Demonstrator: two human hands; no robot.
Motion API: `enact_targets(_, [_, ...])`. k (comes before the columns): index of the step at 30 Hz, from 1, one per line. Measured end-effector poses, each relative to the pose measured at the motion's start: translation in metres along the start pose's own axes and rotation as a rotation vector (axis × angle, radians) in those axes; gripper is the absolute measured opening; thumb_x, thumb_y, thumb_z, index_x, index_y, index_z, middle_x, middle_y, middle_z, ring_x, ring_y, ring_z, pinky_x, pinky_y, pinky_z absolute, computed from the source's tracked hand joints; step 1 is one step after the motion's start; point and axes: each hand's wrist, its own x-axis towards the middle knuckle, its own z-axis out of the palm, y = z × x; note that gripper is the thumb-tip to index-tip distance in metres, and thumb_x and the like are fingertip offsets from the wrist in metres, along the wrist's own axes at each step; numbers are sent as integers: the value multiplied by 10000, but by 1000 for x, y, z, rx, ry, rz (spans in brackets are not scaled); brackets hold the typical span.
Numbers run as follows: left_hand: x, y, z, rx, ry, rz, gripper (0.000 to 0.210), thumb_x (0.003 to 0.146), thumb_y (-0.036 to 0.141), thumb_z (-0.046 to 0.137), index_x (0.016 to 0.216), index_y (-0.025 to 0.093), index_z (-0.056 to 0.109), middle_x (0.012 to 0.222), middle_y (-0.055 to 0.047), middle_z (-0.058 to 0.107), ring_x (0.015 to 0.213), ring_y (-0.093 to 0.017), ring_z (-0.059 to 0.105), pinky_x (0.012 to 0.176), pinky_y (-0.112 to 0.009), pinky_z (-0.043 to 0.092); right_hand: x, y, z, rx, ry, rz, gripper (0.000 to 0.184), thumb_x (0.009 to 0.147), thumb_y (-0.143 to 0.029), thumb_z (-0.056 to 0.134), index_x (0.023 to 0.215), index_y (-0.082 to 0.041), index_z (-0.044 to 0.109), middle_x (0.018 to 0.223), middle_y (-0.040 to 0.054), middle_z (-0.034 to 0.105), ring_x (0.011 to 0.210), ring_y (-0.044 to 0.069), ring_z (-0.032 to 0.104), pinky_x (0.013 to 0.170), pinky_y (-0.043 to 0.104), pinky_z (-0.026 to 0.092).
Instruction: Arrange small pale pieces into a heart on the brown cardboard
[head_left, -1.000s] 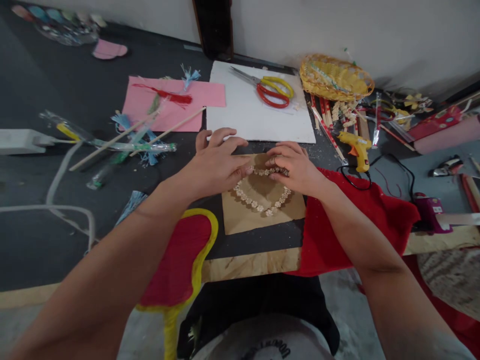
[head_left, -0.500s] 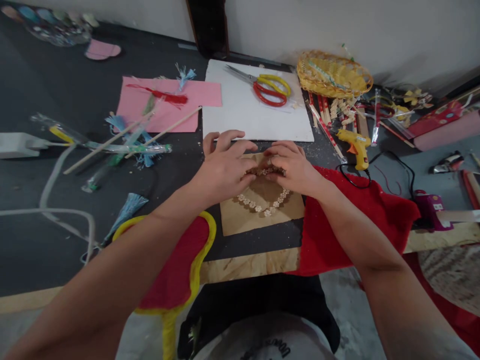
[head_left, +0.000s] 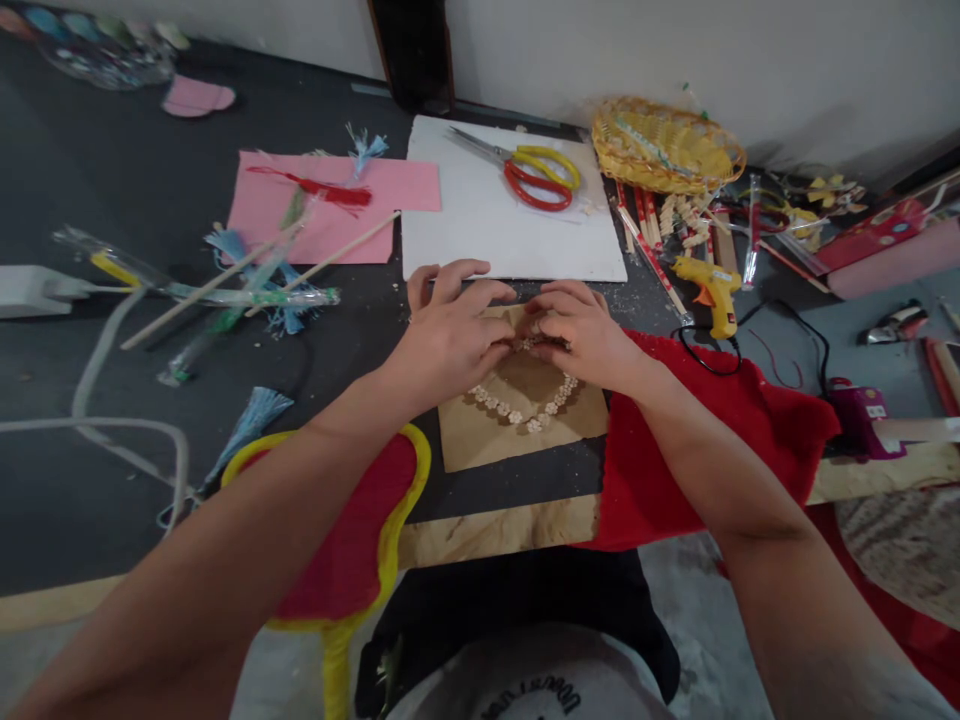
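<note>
A string of small pale flower shapes (head_left: 534,424) lies in a loop on a brown paper sheet (head_left: 480,450) near the table edge. My left hand (head_left: 457,325) rests over the left side of the loop, fingers bent, thumb and forefinger close to the strand. Across from it, my right hand (head_left: 581,330) has its thumb and fingers drawn together around the upper right part of the strand. The far stretch of the loop is partly hidden behind both hands. Whether my left fingertips grip the strand is hard to see.
A red cloth (head_left: 667,450) lies to the right, with a yellow glue gun (head_left: 712,290) beyond it. Scissors (head_left: 536,175) rest on a white board (head_left: 450,230). Behind stands a wicker basket (head_left: 667,150). A yellow-edged red fan (head_left: 352,540) sits at the left front.
My left thumb and fingers have come slightly closer together at the strand. Otherwise the hands and the flower string look nearly the same; the view has shifted a little.
</note>
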Motion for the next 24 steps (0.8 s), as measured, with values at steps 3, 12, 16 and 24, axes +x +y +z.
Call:
enact_targets(3, [0, 0, 2, -10, 20, -7, 225, 968, 331, 552, 871, 265, 744, 1365, -19, 611, 1457, -343, 337, 1169, -598, 250, 0, 0, 1, 4, 6, 6, 113, 930, -301, 661, 995, -267, 748, 1322, 59, 675, 1365, 320, 458, 1095, 546, 351])
enact_targets(12, [0, 1, -3, -14, -6, 3, 284, 995, 339, 493, 922, 260, 755, 1386, -42, 599, 1463, -362, 327, 1161, -610, 291, -1, 0, 3, 26, 21, 2, 145, 894, -263, 678, 1017, -271, 754, 1296, 46, 685, 1345, 309, 482, 1118, 532, 345])
enact_targets(16, [-1, 0, -1, -12, 1, 2, 237, 967, 321, 527, 913, 264, 751, 1383, -39, 597, 1460, -361, 324, 1169, -612, 272, -1, -1, 3, 26, 22, 5, 169, 893, -263, 684, 1048, -258, 751, 1284, 59, 690, 1342, 310, 488, 1119, 525, 349])
enact_targets(24, [-2, -5, 5, -51, 42, 36, 155, 903, 288, 629, 988, 272, 758, 1366, -74, 613, 1438, -377, 351, 1155, -623, 308, -4, 7, -21, 45, -14, 3, 196, 889, -299, 687, 1069, -241, 737, 1355, 84, 660, 1344, 339, 468, 1097, 553, 350])
